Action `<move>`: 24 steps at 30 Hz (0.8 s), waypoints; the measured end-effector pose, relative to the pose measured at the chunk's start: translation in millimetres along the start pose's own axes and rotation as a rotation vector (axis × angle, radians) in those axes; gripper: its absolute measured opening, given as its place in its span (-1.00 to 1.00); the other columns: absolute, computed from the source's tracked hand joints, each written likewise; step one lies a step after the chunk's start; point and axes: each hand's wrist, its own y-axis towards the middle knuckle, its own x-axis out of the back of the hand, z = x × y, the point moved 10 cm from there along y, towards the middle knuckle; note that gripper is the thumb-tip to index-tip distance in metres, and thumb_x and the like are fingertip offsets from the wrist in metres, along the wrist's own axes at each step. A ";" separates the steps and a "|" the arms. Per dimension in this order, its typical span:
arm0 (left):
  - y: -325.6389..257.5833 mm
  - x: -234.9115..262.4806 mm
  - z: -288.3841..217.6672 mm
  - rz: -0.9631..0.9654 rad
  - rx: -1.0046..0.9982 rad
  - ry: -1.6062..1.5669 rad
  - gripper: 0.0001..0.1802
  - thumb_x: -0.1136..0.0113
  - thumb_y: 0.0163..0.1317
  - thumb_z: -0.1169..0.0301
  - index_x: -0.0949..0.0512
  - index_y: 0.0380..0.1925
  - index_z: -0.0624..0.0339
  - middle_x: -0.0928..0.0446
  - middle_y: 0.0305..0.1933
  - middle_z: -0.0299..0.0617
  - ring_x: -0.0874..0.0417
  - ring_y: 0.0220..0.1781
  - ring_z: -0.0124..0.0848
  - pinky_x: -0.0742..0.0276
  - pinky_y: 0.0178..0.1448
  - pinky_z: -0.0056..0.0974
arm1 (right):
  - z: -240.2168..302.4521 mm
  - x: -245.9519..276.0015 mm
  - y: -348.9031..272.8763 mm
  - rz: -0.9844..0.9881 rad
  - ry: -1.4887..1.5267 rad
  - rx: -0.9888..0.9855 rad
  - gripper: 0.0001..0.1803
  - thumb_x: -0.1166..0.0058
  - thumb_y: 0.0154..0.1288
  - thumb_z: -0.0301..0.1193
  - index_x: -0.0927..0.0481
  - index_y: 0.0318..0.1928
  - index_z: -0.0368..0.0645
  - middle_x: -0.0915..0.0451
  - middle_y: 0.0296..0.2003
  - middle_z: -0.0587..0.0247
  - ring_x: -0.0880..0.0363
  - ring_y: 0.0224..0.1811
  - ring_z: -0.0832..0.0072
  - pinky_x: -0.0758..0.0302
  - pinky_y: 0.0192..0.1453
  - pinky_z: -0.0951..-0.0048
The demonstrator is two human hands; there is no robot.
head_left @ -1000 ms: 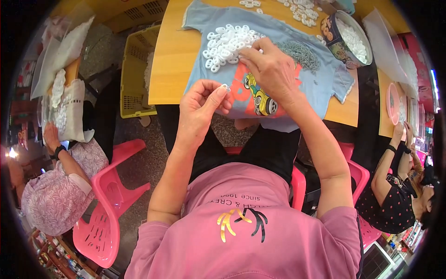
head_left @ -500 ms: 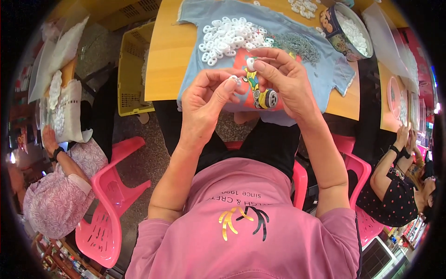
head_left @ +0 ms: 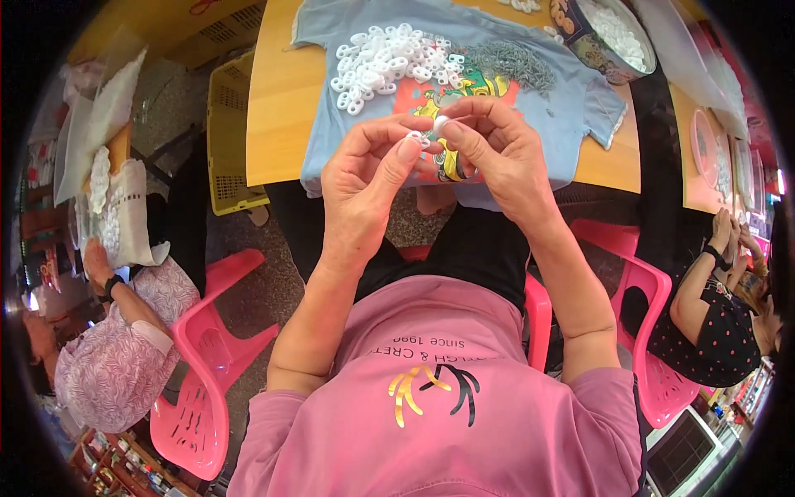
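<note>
Between thumb and fingers, my left hand (head_left: 370, 170) pinches a small white plastic piece with holes (head_left: 416, 139). My right hand (head_left: 499, 153) grips a rounded white plastic piece (head_left: 440, 126) close beside it; whether the two pieces touch I cannot tell. Both hands are raised over the near edge of a light blue T-shirt (head_left: 319, 137) with a colourful print, spread flat on the table. Beyond my hands, a heap of white two-holed plastic pieces (head_left: 377, 66) lies on the shirt. Right of the heap is a pile of small grey metal parts (head_left: 517, 65).
A round patterned tin (head_left: 580, 41) of white pieces stands at the table's (head_left: 273, 99) back right. A yellow crate (head_left: 228, 141) is left of the table. Pink chairs (head_left: 195, 406) flank me. One person (head_left: 116, 348) works at the left, another (head_left: 704, 323) at the right.
My right hand has come down and closer to my left, bringing its white piece next to the other one. The view has shifted slightly.
</note>
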 end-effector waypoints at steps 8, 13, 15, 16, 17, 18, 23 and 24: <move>2.2 5.3 11.0 -0.108 0.011 -0.009 -0.81 -0.14 0.34 0.45 -0.48 -0.14 0.36 -0.56 -0.03 -0.09 -0.63 -0.14 -0.46 -0.57 -0.03 -0.39 | -9.8 0.2 -2.7 -0.077 -0.147 0.205 -0.76 -0.07 0.39 -0.45 -0.56 0.01 -0.27 -0.57 -0.40 0.40 -0.42 -0.45 0.74 -0.40 -0.37 0.67; 15.5 30.3 33.9 -0.181 0.139 -0.031 -0.81 -0.14 0.35 0.41 -0.49 -0.15 0.31 -0.62 -0.15 -0.10 -0.67 -0.22 -0.41 -0.56 -0.08 -0.42 | -15.9 13.5 14.0 -0.102 -0.236 0.189 -0.79 -0.07 0.38 -0.46 -0.59 -0.03 -0.26 -0.57 -0.37 0.40 -0.44 -0.40 0.76 -0.42 -0.33 0.68; 16.8 31.5 28.5 -0.190 0.113 -0.109 -0.83 -0.13 0.35 0.41 -0.49 -0.16 0.29 -0.63 -0.17 -0.08 -0.67 -0.23 -0.40 -0.56 -0.08 -0.41 | -5.4 21.0 14.8 -0.126 -0.399 0.316 -0.80 -0.08 0.37 -0.46 -0.60 -0.05 -0.27 -0.57 -0.37 0.40 -0.45 -0.39 0.75 -0.42 -0.32 0.68; 16.7 36.5 24.6 -0.192 0.098 -0.109 -0.83 -0.12 0.35 0.42 -0.48 -0.16 0.29 -0.62 -0.15 -0.06 -0.67 -0.22 -0.39 -0.57 -0.06 -0.38 | 5.2 22.5 13.1 -0.151 -0.476 0.394 -0.81 -0.09 0.36 -0.48 -0.61 -0.07 -0.27 -0.57 -0.38 0.41 -0.45 -0.39 0.74 -0.42 -0.32 0.67; 16.7 39.7 21.5 -0.194 0.083 -0.109 -0.84 -0.12 0.36 0.43 -0.48 -0.16 0.29 -0.61 -0.14 -0.04 -0.67 -0.21 -0.38 -0.59 -0.04 -0.35 | 15.8 23.9 10.6 -0.176 -0.554 0.472 -0.81 -0.11 0.34 -0.49 -0.62 -0.09 -0.28 -0.56 -0.39 0.42 -0.46 -0.39 0.73 -0.42 -0.32 0.66; 16.3 40.3 20.5 -0.197 0.083 -0.110 -0.84 -0.12 0.36 0.43 -0.48 -0.16 0.29 -0.61 -0.14 -0.04 -0.67 -0.21 -0.38 -0.59 -0.04 -0.35 | 19.0 28.7 10.9 -0.173 -0.554 0.470 -0.81 -0.11 0.34 -0.49 -0.62 -0.09 -0.28 -0.56 -0.39 0.42 -0.46 -0.39 0.73 -0.42 -0.32 0.66; 12.3 49.4 17.2 -0.207 0.039 -0.179 -0.87 -0.10 0.36 0.48 -0.48 -0.17 0.32 -0.58 -0.07 0.00 -0.65 -0.16 -0.34 -0.59 -0.03 -0.29 | 30.9 55.3 16.5 -0.269 -0.733 0.393 -0.84 -0.15 0.29 -0.51 -0.64 -0.13 -0.28 -0.59 -0.35 0.38 -0.47 -0.38 0.71 -0.42 -0.31 0.64; 11.6 50.0 17.8 -0.208 0.038 -0.181 -0.87 -0.10 0.36 0.48 -0.48 -0.17 0.32 -0.58 -0.07 0.00 -0.65 -0.16 -0.34 -0.59 -0.03 -0.29 | 35.4 50.6 17.1 -0.233 -0.802 0.442 -0.84 -0.15 0.27 -0.52 -0.64 -0.14 -0.26 -0.58 -0.38 0.30 -0.49 -0.40 0.65 -0.42 -0.31 0.62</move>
